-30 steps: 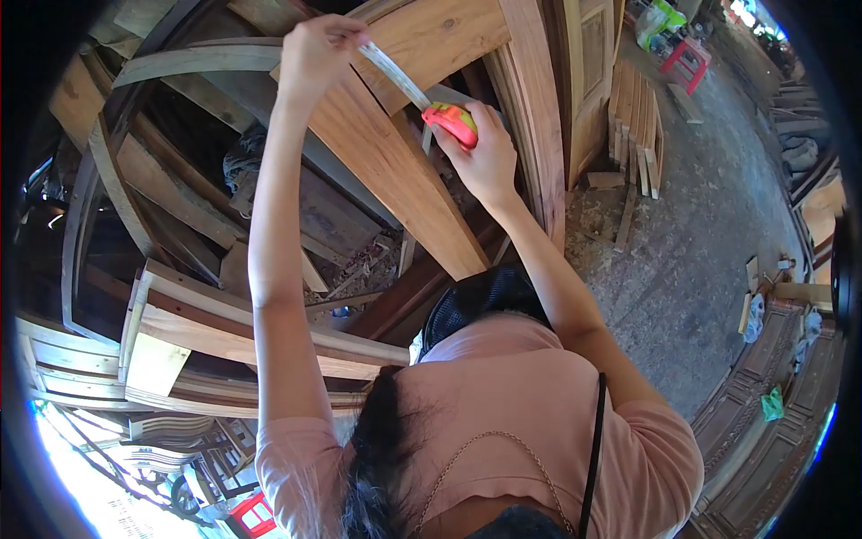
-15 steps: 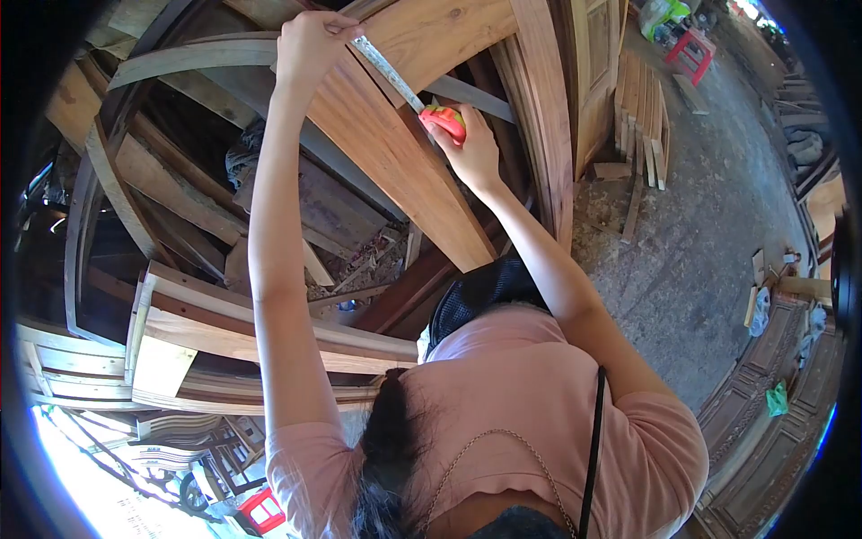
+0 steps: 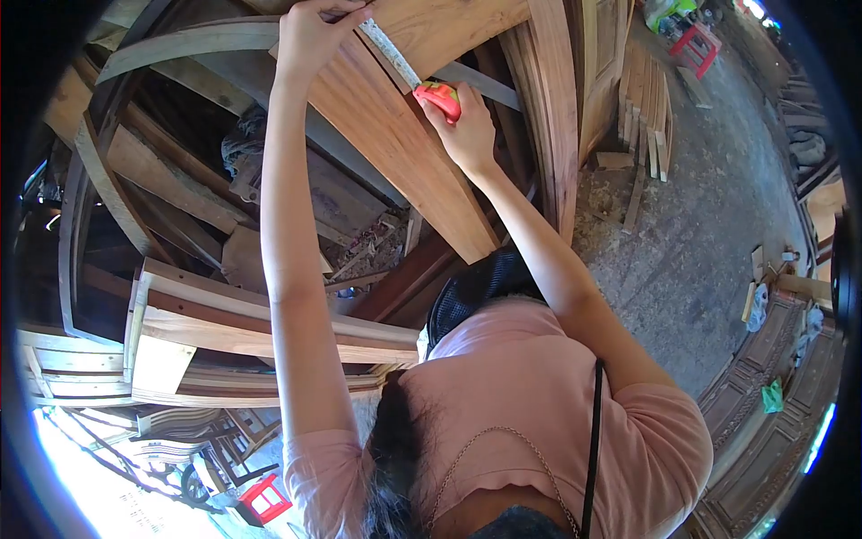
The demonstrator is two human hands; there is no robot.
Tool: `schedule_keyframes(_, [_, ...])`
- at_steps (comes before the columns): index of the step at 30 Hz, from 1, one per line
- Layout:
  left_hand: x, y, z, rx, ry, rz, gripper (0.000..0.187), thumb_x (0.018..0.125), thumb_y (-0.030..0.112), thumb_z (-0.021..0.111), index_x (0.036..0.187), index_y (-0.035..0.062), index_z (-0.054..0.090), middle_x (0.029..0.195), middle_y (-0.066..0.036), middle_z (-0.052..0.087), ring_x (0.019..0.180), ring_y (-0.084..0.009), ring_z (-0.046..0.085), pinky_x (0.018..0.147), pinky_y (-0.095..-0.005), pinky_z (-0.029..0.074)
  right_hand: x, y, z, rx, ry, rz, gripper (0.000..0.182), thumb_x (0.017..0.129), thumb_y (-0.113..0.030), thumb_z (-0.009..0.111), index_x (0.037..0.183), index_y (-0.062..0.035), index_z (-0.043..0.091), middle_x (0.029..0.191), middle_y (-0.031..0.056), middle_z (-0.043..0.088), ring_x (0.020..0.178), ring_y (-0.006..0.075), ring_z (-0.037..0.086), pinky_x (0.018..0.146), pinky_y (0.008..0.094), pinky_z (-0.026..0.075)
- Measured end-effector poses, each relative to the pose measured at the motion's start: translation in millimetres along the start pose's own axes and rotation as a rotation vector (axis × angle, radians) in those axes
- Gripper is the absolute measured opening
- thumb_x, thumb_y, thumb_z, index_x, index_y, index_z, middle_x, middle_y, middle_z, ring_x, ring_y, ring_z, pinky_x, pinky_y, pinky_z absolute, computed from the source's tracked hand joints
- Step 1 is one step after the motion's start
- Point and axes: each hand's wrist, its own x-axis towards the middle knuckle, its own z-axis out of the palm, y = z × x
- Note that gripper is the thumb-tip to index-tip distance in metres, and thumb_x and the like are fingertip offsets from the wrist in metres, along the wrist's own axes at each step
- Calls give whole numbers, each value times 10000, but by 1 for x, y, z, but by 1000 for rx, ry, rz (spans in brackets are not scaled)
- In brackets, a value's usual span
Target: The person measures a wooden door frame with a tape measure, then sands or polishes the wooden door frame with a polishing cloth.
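In the head view, my right hand (image 3: pixel 467 135) is wrapped round a red and yellow tape measure (image 3: pixel 437 101). Its pale blade (image 3: pixel 390 54) runs up and left to my left hand (image 3: pixel 310 40), whose fingers are pinched at the blade's end. The exact fingertip contact is partly hidden near the top edge of the picture. Under the blade lies a long brown wooden plank (image 3: pixel 395 144), which slants down toward my body. A wider wooden board (image 3: pixel 449 31) meets it beyond the tape.
Curved wooden pieces (image 3: pixel 184 56) and loose offcuts fill the left side. Stacked curved boards (image 3: pixel 233 305) lie below them. Slats (image 3: pixel 642 117) lean at right beside a concrete floor (image 3: pixel 664 260). A red stool (image 3: pixel 696 47) and carved panels (image 3: pixel 745 359) are farther off.
Both hands have shifted slightly upward in view, still holding the tape measure. The stretch of blade between them looks a little shorter. The view has tilted slightly.
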Motion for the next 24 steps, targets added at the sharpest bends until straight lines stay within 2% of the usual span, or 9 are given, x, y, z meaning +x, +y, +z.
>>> schedule_keyframes(2, [1, 3, -3, -32, 3, 1, 293, 756, 324, 767, 940, 98, 737, 789, -47, 710, 744, -99, 641, 715, -250, 489, 1, -6, -2, -17, -11, 21, 379, 808, -393, 675, 968, -59, 591, 882, 129, 591, 791, 314, 602, 668, 400, 473])
schedule_keyframes(4, [2, 25, -11, -61, -81, -138, 317, 722, 216, 779, 961, 24, 699, 890, -122, 696, 809, -241, 661, 766, -362, 500, 0, -10, -2, -33, -24, 42, 384, 802, -402, 679, 960, -61, 599, 885, 129, 594, 795, 316, 604, 669, 407, 475])
schedule_keyframes(5, [2, 27, -11, -61, -79, -143, 317, 722, 216, 779, 961, 24, 699, 890, -122, 696, 809, -241, 661, 766, -362, 500, -1, -11, -1, -37, -28, 61, 388, 797, -403, 682, 961, -61, 604, 895, 129, 599, 806, 317, 607, 677, 408, 478])
schedule_keyframes(7, [2, 29, -9, -69, -1, -60, 163, 764, 161, 748, 821, 10, 726, 742, -112, 699, 677, -184, 663, 665, -318, 510, -3, -12, 0, -41, -37, 79, 392, 793, -405, 686, 962, -60, 608, 904, 130, 604, 817, 318, 610, 685, 410, 480])
schedule_keyframes(10, [3, 23, -9, -111, -19, -38, 187, 747, 167, 763, 849, 15, 726, 769, -114, 702, 705, -190, 669, 674, -317, 512, -3, -12, 2, -77, -27, 78, 395, 792, -404, 686, 973, -61, 610, 921, 132, 612, 839, 323, 615, 704, 409, 485])
schedule_keyframes(12, [3, 23, -9, -99, -8, -49, 186, 745, 164, 764, 850, 16, 727, 771, -115, 703, 707, -186, 671, 671, -314, 512, -3, -12, 3, -55, 13, 37, 355, 791, -391, 674, 920, -69, 596, 896, 122, 589, 809, 332, 609, 646, 443, 482])
schedule_keyframes(17, [4, 21, -8, -117, 3, -23, 184, 741, 156, 767, 854, 16, 729, 760, -117, 702, 696, -171, 673, 647, -300, 514, -1, -11, 3, -49, -18, 59, 377, 794, -403, 668, 890, -56, 556, 895, 125, 577, 818, 338, 602, 646, 451, 476])
schedule_keyframes(19, [3, 24, -10, -169, -29, -127, 188, 742, 157, 769, 852, 10, 727, 744, -117, 700, 681, -162, 672, 632, -291, 513, -2, -11, 5, -72, -32, 71, 388, 796, -407, 665, 879, -50, 538, 896, 127, 573, 820, 340, 600, 646, 451, 475])
schedule_keyframes(24, [5, 23, -11, -146, -45, -118, 184, 741, 158, 772, 849, 15, 729, 737, -109, 700, 670, -158, 670, 623, -285, 514, 1, -9, 3, -100, -66, 55, 414, 803, -415, 656, 886, -40, 501, 896, 139, 569, 809, 352, 602, 635, 462, 474])
